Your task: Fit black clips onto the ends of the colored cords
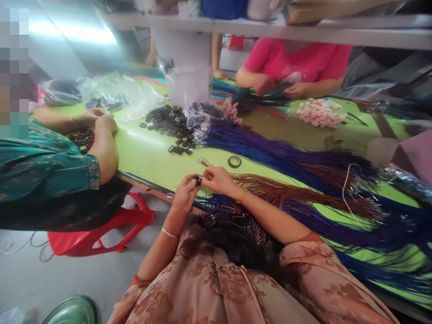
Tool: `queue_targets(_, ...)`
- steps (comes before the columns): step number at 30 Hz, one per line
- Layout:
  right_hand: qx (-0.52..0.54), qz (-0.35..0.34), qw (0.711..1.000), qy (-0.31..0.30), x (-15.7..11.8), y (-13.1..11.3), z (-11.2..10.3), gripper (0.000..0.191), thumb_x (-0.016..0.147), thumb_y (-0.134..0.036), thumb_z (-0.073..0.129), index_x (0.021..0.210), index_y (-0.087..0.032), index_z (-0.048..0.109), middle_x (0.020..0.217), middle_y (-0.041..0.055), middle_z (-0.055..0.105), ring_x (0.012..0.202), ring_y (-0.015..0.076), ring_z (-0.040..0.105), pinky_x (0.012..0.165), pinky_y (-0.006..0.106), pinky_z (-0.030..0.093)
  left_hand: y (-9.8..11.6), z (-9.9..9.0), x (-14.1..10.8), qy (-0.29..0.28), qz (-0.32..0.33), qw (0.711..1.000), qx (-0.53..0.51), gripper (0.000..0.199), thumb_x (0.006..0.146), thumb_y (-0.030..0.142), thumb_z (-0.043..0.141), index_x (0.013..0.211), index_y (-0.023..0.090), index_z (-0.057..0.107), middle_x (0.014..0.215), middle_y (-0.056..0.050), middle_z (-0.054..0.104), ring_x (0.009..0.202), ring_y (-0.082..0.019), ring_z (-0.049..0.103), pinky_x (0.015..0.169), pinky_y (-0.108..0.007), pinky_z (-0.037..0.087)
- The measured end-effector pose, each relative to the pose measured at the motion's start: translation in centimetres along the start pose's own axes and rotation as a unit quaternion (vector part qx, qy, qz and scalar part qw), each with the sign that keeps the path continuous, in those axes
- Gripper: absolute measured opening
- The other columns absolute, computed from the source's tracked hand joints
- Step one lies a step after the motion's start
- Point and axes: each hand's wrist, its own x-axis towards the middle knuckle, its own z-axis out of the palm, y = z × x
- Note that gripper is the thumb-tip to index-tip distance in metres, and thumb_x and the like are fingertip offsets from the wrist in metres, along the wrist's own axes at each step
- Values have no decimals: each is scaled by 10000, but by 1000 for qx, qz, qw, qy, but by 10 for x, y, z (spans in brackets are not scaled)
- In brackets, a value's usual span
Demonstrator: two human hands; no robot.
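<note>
Near the table's front edge, my left hand (185, 192) pinches a small black connector (197, 180) between thumb and fingers. My right hand (216, 180) meets it from the right, its fingers closed at the connector's side; whatever they grip is too small to make out. Brown wires (270, 186) run rightward across the table from behind my right wrist. Blue and purple wires (243, 141) lie farther back. Dark wires and black parts (236, 238) are heaped over my lap. A roll of black tape (234, 162) lies just beyond my right hand.
Black connectors (168, 121) are piled on the green table (145, 155). Pale pink connectors (320, 113) lie at the back right. A person in teal (47, 157) works at left by a red stool (101, 234); another in pink (297, 63) sits opposite. A shelf (337, 33) crosses above.
</note>
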Motion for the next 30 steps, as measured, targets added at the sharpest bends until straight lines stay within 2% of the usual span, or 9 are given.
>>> queue_targets(8,-21,-52,998,-40,0,5,-2,125,784,-204,559,749,-138,659,644,10,616,569,100,475,559,222,282,-2,4,-5,22,16,999,44,286,631,182,776,883,155,646,854,-19,655,749,-97,592,693,-226,459)
queue_targets(17,-23,-46,997,-48,0,7,1,115,769,-187,548,723,-135,640,641,13,609,572,102,465,567,224,286,-2,7,-5,41,16,996,77,301,593,212,793,848,158,644,810,-15,653,692,-90,585,648,-211,472)
queue_targets(19,18,-54,997,-59,5,12,-5,138,781,-202,533,734,-131,642,648,5,606,586,97,470,578,216,302,1,12,-11,45,56,991,116,276,644,237,765,879,161,641,833,-26,659,718,-101,599,660,-218,484)
queue_targets(20,42,-52,995,-68,8,14,-10,156,789,-210,522,738,-127,643,656,3,608,594,95,475,584,212,312,3,16,-17,45,97,983,152,261,685,248,740,912,166,641,860,-35,665,751,-113,611,685,-231,495)
queue_targets(22,77,-40,991,-98,13,17,-20,178,792,-220,511,744,-116,647,674,5,616,609,93,489,590,207,328,6,28,-35,23,210,942,259,231,779,253,667,996,180,642,943,-57,675,859,-143,628,781,-279,513)
queue_targets(23,83,-35,988,-122,16,16,-25,178,785,-219,514,748,-111,651,681,6,622,614,94,495,590,206,333,7,36,-46,-7,270,907,323,218,820,245,626,1030,188,644,990,-69,676,917,-158,627,835,-308,513)
queue_targets(25,74,-42,978,-188,19,12,-30,169,767,-200,523,756,-105,663,688,5,632,616,93,497,591,204,337,4,52,-69,-120,360,815,438,213,876,220,551,1060,199,655,1037,-83,678,993,-175,619,898,-340,506)
queue_targets(28,17,-75,959,-274,20,-2,-25,162,750,-172,531,750,-108,680,668,5,637,598,89,483,586,205,331,-12,72,-91,-340,390,675,525,278,915,270,492,1138,176,629,1072,-105,687,1015,-183,629,898,-325,521)
queue_targets(30,-35,-86,953,-287,19,-12,-14,149,740,-179,548,735,-119,685,654,15,642,581,93,482,570,214,321,-26,80,-97,-412,379,605,566,374,921,380,479,1162,129,614,1099,-138,686,1031,-216,634,920,-350,516)
